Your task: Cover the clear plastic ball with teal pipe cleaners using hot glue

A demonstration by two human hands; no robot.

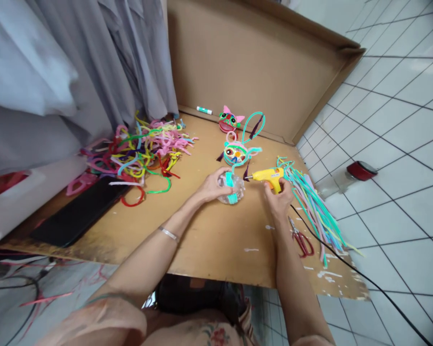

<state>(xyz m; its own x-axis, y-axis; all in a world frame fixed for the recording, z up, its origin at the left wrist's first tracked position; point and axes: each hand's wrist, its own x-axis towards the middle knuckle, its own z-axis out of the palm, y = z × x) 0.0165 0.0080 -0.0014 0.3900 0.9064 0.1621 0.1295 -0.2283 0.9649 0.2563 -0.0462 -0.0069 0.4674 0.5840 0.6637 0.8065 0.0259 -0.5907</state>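
Note:
My left hand (215, 186) is closed around a clear plastic piece (237, 188), which looks like a cut bottle base, with turquoise pipe cleaner (230, 185) wrapped across it. In my right hand (279, 196) is a yellow glue gun (270, 177), its nozzle pointing left towards the plastic piece, a small gap between them. A black cord runs from the gun to the lower right. Just beyond my left hand sits a decorated animal face (235, 153) trimmed in turquoise, with dark tassels. Behind it stands a second face (228, 122) with pink ears.
Tangled pipe cleaners (151, 144) heap at the left beside a black flat object (79, 211). Straight pipe cleaners (313, 211) lie at the right, near red-handled scissors (303, 242). A glue stick (204, 110) rests by the cardboard wall (245, 62). A red-lidded jar (361, 171) is further right.

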